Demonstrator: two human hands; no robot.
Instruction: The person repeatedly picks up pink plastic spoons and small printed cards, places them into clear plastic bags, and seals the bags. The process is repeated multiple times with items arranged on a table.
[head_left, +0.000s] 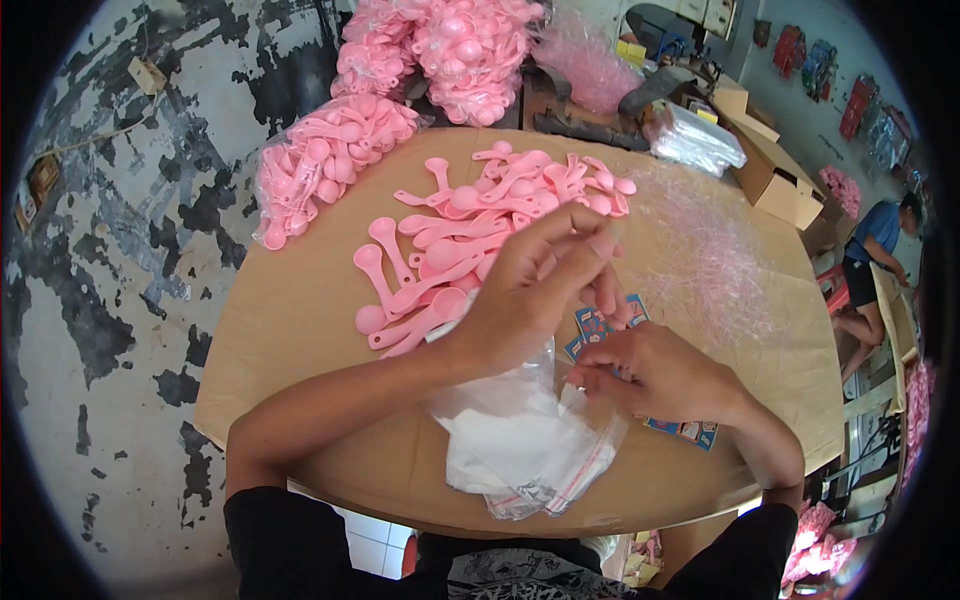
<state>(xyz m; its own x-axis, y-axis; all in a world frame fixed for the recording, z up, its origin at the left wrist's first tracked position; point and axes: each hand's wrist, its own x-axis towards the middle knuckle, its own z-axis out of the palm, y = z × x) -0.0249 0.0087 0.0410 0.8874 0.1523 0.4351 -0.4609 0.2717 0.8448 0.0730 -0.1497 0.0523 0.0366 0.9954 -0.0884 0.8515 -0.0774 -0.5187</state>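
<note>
My left hand (550, 290) is raised over the middle of the table, its fingers curled in toward the thumb. Whatever they hold, if anything, cannot be made out. Lower and to its right, my right hand (670, 375) has thumb and forefinger drawn together by the edge of clear plastic; what is between them is hidden. Below both hands lies a stack of clear plastic bags (510, 445) with whitish layers. Blue printed cards (595, 325) show partly behind my right hand, and more lie under its wrist. Pink measuring spoons (455, 250) are heaped just beyond my left hand.
Brown card covers the round-edged table (330, 400). Pinkish plastic shreds (710, 265) lie at right. Bags of pink spoons (330, 160) stand at the far left. Packed clear film (695, 138) and an open carton (775, 175) sit at the far right. Another person (875, 250) works beyond.
</note>
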